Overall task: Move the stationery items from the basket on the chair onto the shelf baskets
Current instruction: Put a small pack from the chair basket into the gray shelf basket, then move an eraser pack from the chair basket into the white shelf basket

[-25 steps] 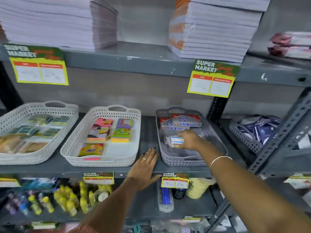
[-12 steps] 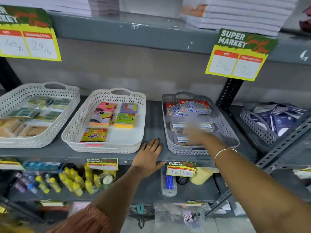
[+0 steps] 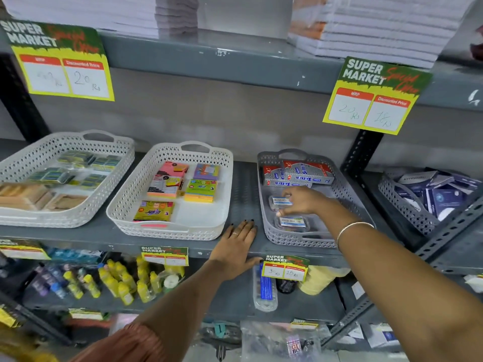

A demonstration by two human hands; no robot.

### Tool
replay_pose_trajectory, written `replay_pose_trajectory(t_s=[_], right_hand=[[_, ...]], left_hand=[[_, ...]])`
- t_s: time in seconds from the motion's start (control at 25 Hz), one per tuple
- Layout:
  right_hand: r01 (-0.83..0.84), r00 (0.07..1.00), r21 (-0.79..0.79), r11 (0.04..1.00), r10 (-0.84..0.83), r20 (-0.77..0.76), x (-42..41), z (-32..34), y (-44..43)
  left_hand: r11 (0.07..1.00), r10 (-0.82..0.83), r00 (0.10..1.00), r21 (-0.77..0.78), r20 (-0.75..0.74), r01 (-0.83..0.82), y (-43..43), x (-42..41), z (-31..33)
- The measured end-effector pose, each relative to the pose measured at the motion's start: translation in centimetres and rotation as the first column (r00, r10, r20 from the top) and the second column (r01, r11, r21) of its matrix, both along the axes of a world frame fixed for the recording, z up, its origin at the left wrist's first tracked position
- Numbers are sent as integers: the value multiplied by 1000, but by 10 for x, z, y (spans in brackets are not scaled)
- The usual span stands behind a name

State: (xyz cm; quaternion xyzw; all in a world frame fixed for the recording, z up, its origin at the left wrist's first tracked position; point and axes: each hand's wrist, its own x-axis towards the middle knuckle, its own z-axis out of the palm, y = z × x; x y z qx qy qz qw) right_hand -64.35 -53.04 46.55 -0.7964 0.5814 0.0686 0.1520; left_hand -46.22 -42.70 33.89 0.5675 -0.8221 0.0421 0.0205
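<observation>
My right hand (image 3: pixel 305 201) reaches into the grey shelf basket (image 3: pixel 264 205), fingers and thumb pinched on the right end of a small clear box (image 3: pixel 279 200) with a blue and white label. It rests on the basket floor. A second, similar box (image 3: pixel 292 222) lies just in front of it. Red, blue and silver cartons (image 3: pixel 300 175) are stacked at the basket's back. My left hand (image 3: pixel 235 246) lies flat on the shelf edge between the grey basket and the middle white basket (image 3: pixel 122 207), holding nothing. The basket on the chair is out of view.
The middle white basket holds sticky-note pads (image 3: pixel 201 190). A left white basket (image 3: pixel 119 163) holds flat packs. A dark grey basket (image 3: pixel 402 205) of dark packets sits at right. Paper stacks fill the shelf above; yellow bottles (image 3: pixel 117 283) stand below. Price tags hang from shelf edges.
The view has dropped and moved closer to the shelf. My right hand set a box down in the grey basket and now grips the rear small box. My left hand stayed put.
</observation>
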Motion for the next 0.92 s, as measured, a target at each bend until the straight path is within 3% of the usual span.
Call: replay_pose_trajectory(t_s=[0.12, 0.28, 0.56, 0.68, 0.92], right_hand=[[-39, 988, -157, 987, 61, 139, 27, 23, -1], [-129, 970, -333, 934, 188, 153, 77, 47, -7], [-284, 902, -382, 879, 380, 203, 194, 68, 12], [-396, 852, -408, 822, 495, 171, 276, 70, 38], [-558, 700, -478, 678, 694, 168, 453, 51, 119]], left_hand=[[989, -98, 994, -110, 42, 102, 10, -3, 15], [963, -107, 993, -255, -50, 90, 17, 18, 53], [889, 270, 960, -365, -73, -277, 56, 162, 103], [813, 439, 895, -392, -76, -431, 94, 250, 104], [682, 661, 739, -305, -133, -665, 192, 407, 71]])
